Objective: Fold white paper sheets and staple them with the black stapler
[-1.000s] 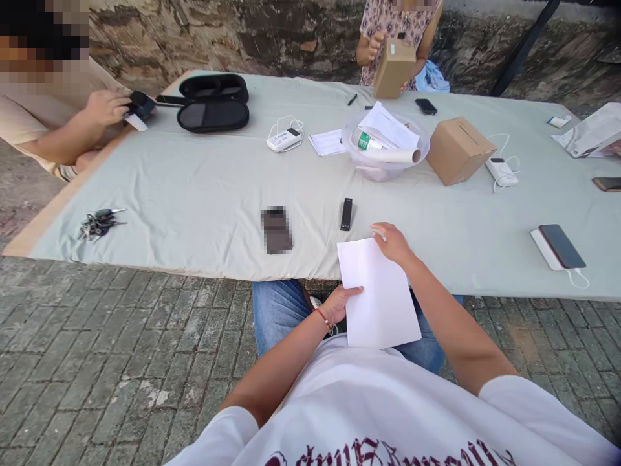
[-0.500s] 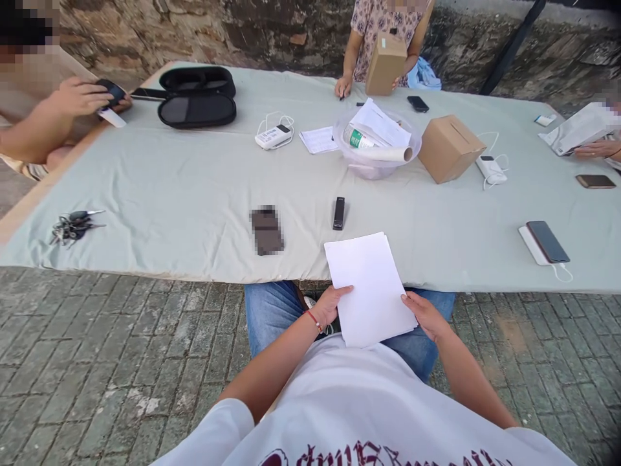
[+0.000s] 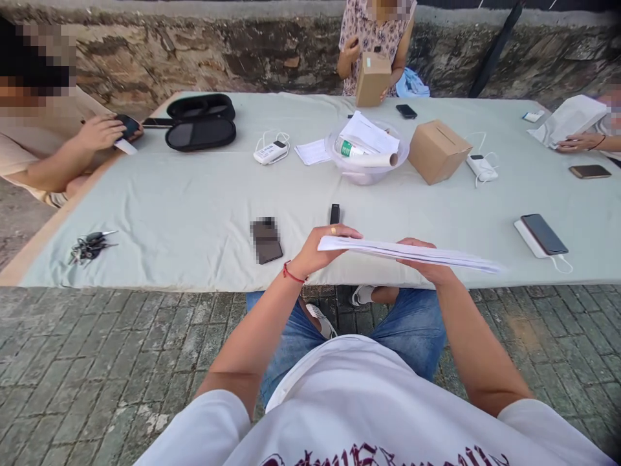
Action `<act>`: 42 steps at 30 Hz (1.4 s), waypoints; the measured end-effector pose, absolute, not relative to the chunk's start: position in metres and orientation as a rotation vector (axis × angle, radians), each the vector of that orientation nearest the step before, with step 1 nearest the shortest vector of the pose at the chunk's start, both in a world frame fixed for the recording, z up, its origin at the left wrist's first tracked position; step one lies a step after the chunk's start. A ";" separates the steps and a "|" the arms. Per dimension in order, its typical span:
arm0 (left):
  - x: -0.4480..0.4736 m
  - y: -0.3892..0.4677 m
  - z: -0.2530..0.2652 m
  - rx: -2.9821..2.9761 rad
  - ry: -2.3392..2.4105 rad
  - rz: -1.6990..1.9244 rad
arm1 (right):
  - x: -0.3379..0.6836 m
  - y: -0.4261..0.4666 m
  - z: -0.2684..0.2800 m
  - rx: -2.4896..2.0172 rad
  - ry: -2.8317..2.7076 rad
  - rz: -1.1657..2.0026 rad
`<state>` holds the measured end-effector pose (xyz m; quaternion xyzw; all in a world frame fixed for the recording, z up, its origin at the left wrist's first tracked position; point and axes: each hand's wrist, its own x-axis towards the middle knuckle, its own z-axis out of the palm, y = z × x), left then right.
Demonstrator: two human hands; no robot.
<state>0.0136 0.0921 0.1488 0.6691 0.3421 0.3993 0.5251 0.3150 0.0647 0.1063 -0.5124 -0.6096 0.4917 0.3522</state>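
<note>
A stack of white paper sheets point(image 3: 412, 251) is held on edge above the near side of the table, its long edge sloping slightly down to the right. My left hand point(image 3: 324, 249) grips the stack near its left end, a ring on one finger and a red cord at the wrist. Farther along, my right hand point(image 3: 427, 260) is closed around the middle of the stack, fingers behind it. Just past my left hand lies a black stapler point(image 3: 335, 213), partly covered by that hand. A dark, partly blurred wallet-like object point(image 3: 266, 241) rests to the left.
On the cloth-covered table point(image 3: 194, 200) are keys point(image 3: 92, 247), a black case point(image 3: 201, 133), a clear bowl point(image 3: 363, 173) of papers, a cardboard box point(image 3: 439, 152) and a phone on a power bank point(image 3: 542, 234). Other people sit at the left, far and right sides.
Both hands have raised the paper stack from my lap to over the table edge and turned it from face-on to edge-on. The person opposite has lifted a hand off the table.
</note>
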 end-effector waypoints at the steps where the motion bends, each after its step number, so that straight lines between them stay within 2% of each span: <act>1: 0.015 0.099 0.150 1.597 0.826 0.952 | 0.312 0.072 0.109 -1.312 -1.611 1.259; 12: 0.017 0.122 0.106 1.355 0.906 0.905 | 0.299 0.107 0.102 -1.177 -1.755 1.233; 18: 0.029 0.106 0.118 1.033 0.957 1.070 | 0.304 0.095 0.111 -1.301 -1.453 1.268; 21: 0.032 0.086 0.113 0.783 0.911 1.066 | 0.314 0.076 0.110 -1.316 -1.311 1.444; 26: 0.028 0.038 0.060 0.418 1.000 0.655 | 0.315 0.013 0.061 -1.410 -1.036 1.862; 29: 0.028 0.005 0.031 0.314 0.903 0.547 | 0.309 -0.033 0.027 -1.441 -0.856 1.893; 32: 0.034 -0.019 0.017 0.184 0.868 0.490 | 0.310 -0.057 0.012 -1.509 -0.860 1.800; 34: 0.040 -0.027 0.012 0.130 0.887 0.471 | 0.319 -0.054 0.014 -1.670 -1.102 1.654; 36: 0.045 -0.028 0.008 0.112 0.912 0.485 | 0.330 -0.035 0.026 -1.939 -1.417 1.346; 38: 0.048 -0.027 0.003 0.117 0.932 0.500 | 0.339 -0.007 0.042 -2.178 -1.590 0.907; 40: 0.050 -0.024 -0.001 0.123 0.936 0.495 | 0.339 0.025 0.056 -2.175 -1.668 0.589; 42: 0.049 -0.023 -0.003 0.128 0.947 0.490 | 0.328 0.057 0.062 -1.989 -1.855 0.512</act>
